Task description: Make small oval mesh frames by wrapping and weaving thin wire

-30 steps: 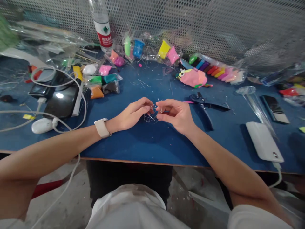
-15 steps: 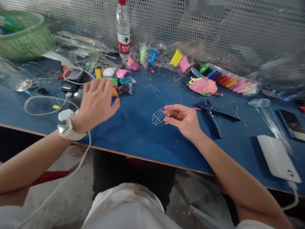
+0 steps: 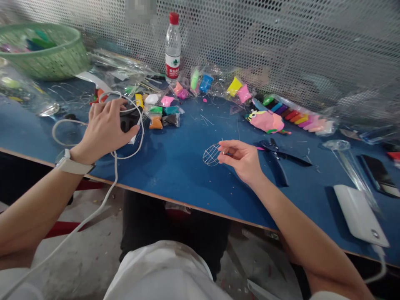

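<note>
My right hand (image 3: 242,160) pinches a small oval wire grid (image 3: 210,155) by its right edge, just above the blue table. Thumb and fingertips meet on the wire. My left hand (image 3: 104,130) is spread at the left, its thumb pointing right. Its fingers reach the left side of a black device (image 3: 129,119); whether they press on it I cannot tell. A white cable (image 3: 143,132) loops around the device and passes by this hand. Dark blue pliers (image 3: 276,160) lie open to the right of my right hand.
Small clay packets (image 3: 155,122) lie beyond my left hand. At the back stand a water bottle (image 3: 173,54) and a green basket (image 3: 59,62). A pink clay figure (image 3: 267,121) lies near a row of coloured clay (image 3: 290,114). A white power bank (image 3: 359,214) and a phone (image 3: 379,173) are at right.
My left hand has moved left, away from the clay packets, which now show fully. The black device and cable loop sit farther right. My right hand keeps its pinch on the wire grid.
</note>
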`<action>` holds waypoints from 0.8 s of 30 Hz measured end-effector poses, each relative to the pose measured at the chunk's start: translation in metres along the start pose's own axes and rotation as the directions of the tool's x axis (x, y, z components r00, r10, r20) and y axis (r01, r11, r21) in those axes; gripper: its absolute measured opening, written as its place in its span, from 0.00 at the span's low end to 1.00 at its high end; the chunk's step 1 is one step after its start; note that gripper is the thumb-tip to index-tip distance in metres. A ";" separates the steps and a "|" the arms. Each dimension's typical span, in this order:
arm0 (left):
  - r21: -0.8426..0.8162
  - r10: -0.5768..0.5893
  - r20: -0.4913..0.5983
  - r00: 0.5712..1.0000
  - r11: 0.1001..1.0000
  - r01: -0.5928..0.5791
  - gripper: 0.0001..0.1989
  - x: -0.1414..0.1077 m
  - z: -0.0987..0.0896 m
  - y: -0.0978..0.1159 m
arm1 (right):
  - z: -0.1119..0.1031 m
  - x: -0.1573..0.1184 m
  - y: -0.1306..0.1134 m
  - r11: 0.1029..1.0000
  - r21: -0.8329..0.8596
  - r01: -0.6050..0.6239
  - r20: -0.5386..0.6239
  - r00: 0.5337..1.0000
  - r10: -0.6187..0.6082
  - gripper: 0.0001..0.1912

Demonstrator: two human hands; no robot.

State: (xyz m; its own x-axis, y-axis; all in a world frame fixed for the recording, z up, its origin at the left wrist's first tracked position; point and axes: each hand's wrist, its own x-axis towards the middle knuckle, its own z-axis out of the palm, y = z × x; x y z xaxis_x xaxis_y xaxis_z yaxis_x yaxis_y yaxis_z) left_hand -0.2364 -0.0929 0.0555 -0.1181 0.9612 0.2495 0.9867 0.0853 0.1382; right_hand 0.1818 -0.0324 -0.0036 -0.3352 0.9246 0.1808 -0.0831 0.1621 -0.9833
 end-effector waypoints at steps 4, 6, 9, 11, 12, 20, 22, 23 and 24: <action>-0.002 -0.002 0.026 1.000 1.000 0.002 0.46 -0.001 0.000 -0.005 | 0.000 0.000 0.000 1.000 -0.012 -0.006 0.004 1.000 0.006 0.24; -0.006 -0.002 0.036 0.999 1.000 0.002 0.47 -0.002 0.000 -0.008 | 0.000 0.000 0.000 1.000 -0.014 -0.004 0.006 1.000 0.004 0.24; -0.001 0.014 0.045 0.999 1.000 -0.014 0.48 -0.003 0.002 -0.011 | 0.001 0.000 0.000 1.000 -0.016 -0.008 0.000 1.000 0.008 0.24; 0.008 0.019 0.056 0.998 1.000 -0.020 0.47 -0.003 0.002 -0.013 | 0.002 0.000 -0.001 1.000 -0.009 -0.012 -0.005 1.000 0.012 0.24; 0.014 0.019 0.061 0.998 1.000 -0.020 0.47 -0.003 0.002 -0.014 | 0.002 0.000 -0.001 1.000 -0.004 -0.012 -0.008 1.000 0.012 0.24; 0.032 0.008 0.068 0.998 0.999 -0.010 0.44 -0.005 0.001 -0.014 | 0.002 -0.001 -0.002 1.000 0.013 -0.016 0.000 1.000 0.016 0.23; 0.023 -0.004 0.079 0.997 1.000 0.003 0.44 -0.005 0.001 -0.013 | 0.001 -0.001 -0.002 1.000 0.006 -0.015 0.002 1.000 0.015 0.23; 0.019 -0.007 0.085 0.996 1.000 0.006 0.44 -0.005 0.001 -0.013 | 0.001 -0.001 -0.002 1.000 0.005 -0.014 0.001 1.000 0.014 0.23; 0.016 -0.006 0.088 0.996 1.000 0.005 0.44 -0.005 0.001 -0.013 | 0.002 0.000 -0.002 1.000 0.006 -0.013 0.000 1.000 0.013 0.23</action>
State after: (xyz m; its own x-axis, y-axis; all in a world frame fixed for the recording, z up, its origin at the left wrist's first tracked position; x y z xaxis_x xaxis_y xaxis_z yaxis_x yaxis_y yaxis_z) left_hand -0.2483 -0.0987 0.0520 -0.1137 0.9800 0.1633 0.9879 0.0940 0.1237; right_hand 0.1807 -0.0337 -0.0016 -0.3360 0.9267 0.1680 -0.0849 0.1479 -0.9854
